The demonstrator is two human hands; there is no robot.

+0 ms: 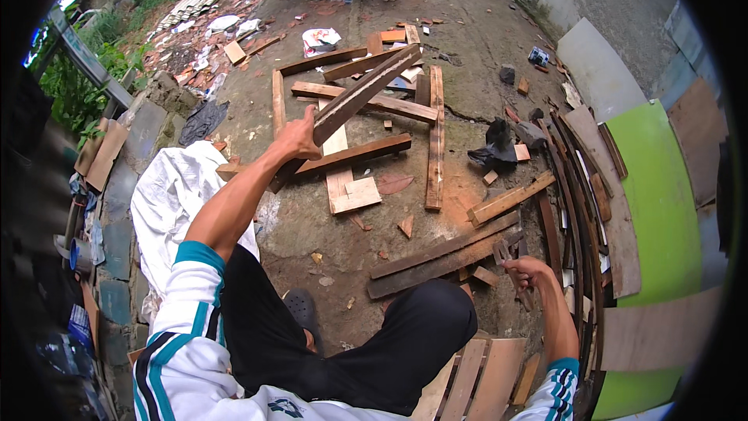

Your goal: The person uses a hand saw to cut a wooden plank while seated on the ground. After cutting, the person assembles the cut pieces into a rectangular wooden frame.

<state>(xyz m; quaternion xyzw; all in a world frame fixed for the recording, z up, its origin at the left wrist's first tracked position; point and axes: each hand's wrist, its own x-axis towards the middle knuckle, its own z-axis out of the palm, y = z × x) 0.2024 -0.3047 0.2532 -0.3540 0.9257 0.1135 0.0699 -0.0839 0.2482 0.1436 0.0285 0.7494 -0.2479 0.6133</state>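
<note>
My left hand (298, 137) is closed round a long dark wooden beam (370, 92), which slants up and away to the right, a pale strip along its edge. Under and around it several wooden battens lie on the ground, among them a batten (374, 103) and a shorter piece (358, 153). Off to the right, my right hand (530, 271) grips what looks like a pair of pliers (502, 252), jaws pointing up and handles below the fist. Just left of that hand lie two dark planks (444, 256).
A stack of long strips (565, 210) and a green board (650, 195) line the right side. White cloth (181, 195) lies at left beside a low block wall (118, 249). Black plastic (495, 144), wood scraps and rubble lie about. A slatted wooden piece (471, 378) is by my leg.
</note>
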